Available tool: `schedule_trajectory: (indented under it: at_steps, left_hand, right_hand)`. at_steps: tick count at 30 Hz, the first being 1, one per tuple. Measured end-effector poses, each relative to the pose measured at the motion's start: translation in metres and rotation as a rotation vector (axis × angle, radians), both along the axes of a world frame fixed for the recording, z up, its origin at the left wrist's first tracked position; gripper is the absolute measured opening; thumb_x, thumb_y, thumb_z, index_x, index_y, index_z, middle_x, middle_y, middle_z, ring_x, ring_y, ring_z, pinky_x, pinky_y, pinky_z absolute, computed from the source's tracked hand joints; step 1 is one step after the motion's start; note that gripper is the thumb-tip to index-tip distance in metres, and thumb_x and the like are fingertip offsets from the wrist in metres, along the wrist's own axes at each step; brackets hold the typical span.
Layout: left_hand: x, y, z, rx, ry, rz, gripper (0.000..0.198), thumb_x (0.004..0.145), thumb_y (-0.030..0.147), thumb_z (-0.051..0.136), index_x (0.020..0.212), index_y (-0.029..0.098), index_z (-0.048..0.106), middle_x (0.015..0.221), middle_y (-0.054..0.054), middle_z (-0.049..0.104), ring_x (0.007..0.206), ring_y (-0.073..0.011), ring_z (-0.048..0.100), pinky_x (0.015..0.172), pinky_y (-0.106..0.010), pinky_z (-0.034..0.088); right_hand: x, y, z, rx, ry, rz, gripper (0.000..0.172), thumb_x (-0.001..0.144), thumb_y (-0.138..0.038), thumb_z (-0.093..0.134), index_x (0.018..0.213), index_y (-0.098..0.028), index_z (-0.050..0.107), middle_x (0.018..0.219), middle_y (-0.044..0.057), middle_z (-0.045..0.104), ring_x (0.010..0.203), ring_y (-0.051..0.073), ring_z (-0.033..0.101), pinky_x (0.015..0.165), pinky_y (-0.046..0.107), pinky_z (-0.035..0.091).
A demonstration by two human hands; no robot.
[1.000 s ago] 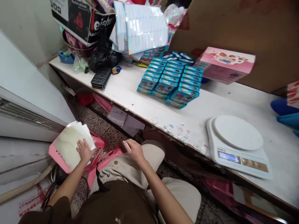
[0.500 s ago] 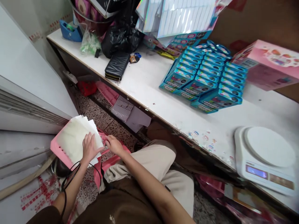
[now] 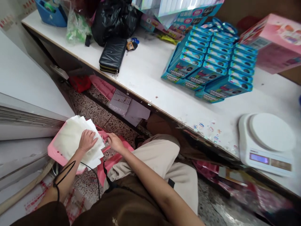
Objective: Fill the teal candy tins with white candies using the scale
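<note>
A fanned stack of pale sheets (image 3: 70, 138) lies on a pink plastic stool (image 3: 55, 152) at the lower left. My left hand (image 3: 87, 140) rests on top of the sheets, palm down, with its fingers slightly bent and holding nothing visible. Just right of the stack, my right hand (image 3: 115, 142) has its fingers curled at a pink plastic edge (image 3: 101, 134). What lies between those fingers is too small to make out. Another pink plastic seat (image 3: 109, 163) shows beside my leg.
On the white table (image 3: 141, 84) stand blue caramel boxes (image 3: 199, 62), a white digital scale (image 3: 265, 141), a black wallet (image 3: 113, 55), a tape dispenser (image 3: 51, 12) and a pink box (image 3: 272, 44). White panels (image 3: 30, 84) stand at the left.
My left hand has drawn its spread fingers and thumb closer together on the sheets. My right hand stays about where it was. The view has shifted, so the table items sit higher.
</note>
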State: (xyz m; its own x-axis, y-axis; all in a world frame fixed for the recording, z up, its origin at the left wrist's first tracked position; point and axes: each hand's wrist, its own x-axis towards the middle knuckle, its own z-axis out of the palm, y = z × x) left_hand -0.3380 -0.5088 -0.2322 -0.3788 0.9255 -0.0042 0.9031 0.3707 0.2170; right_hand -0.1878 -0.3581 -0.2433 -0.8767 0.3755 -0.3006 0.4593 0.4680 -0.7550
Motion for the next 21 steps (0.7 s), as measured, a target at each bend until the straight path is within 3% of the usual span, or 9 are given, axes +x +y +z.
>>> schedule_trajectory:
  at_steps: [3,7,9,14,21]
  left_hand:
    - [-0.003,-0.011,0.000,-0.028,-0.022,0.006,0.035,0.084,0.044,0.045,0.102,0.018,0.060,0.094,-0.011,0.059,0.100,-0.0261,0.049,0.098,-0.046,0.032]
    - [-0.004,-0.008,-0.004,0.002,-0.060,-0.030,0.045,0.083,0.045,0.047,0.118,0.018,0.052,0.123,-0.012,0.053,0.121,-0.0274,0.040,0.108,-0.049,0.019]
    - [-0.005,-0.002,-0.005,0.001,-0.074,-0.057,0.046,0.083,0.046,0.046,0.118,0.017,0.052,0.126,-0.012,0.051,0.125,-0.0272,0.037,0.110,-0.048,0.017]
    - [-0.010,0.004,-0.005,-0.036,-0.050,-0.128,0.038,0.081,0.048,0.047,0.102,0.017,0.058,0.114,-0.012,0.055,0.115,-0.0267,0.043,0.107,-0.047,0.022]
    - [-0.019,0.000,-0.007,-0.061,0.006,-0.235,0.030,0.081,0.047,0.045,0.080,0.020,0.059,0.081,-0.007,0.057,0.084,-0.0226,0.048,0.090,-0.042,0.033]
  right_hand:
    - [-0.001,-0.002,-0.001,-0.029,-0.008,-0.009,0.034,0.089,-0.021,0.040,0.119,-0.017,0.055,0.111,0.009,0.060,0.103,0.018,0.054,0.093,0.030,0.040]
    - [0.000,-0.009,0.004,-0.073,-0.011,-0.002,0.029,0.090,-0.022,0.042,0.114,-0.018,0.059,0.105,0.007,0.062,0.098,0.016,0.056,0.090,0.028,0.041]
    - [0.002,-0.014,0.008,-0.079,-0.019,0.024,0.029,0.089,-0.023,0.044,0.113,-0.018,0.060,0.106,0.007,0.062,0.097,0.016,0.056,0.088,0.027,0.041]
    - [0.007,-0.022,0.018,-0.033,-0.034,0.136,0.036,0.085,-0.021,0.049,0.120,-0.015,0.056,0.111,0.010,0.060,0.100,0.020,0.056,0.089,0.028,0.042]
    - [0.004,-0.016,0.018,-0.011,-0.052,0.065,0.032,0.089,-0.022,0.040,0.115,-0.018,0.059,0.107,0.009,0.061,0.099,0.020,0.055,0.088,0.030,0.042]
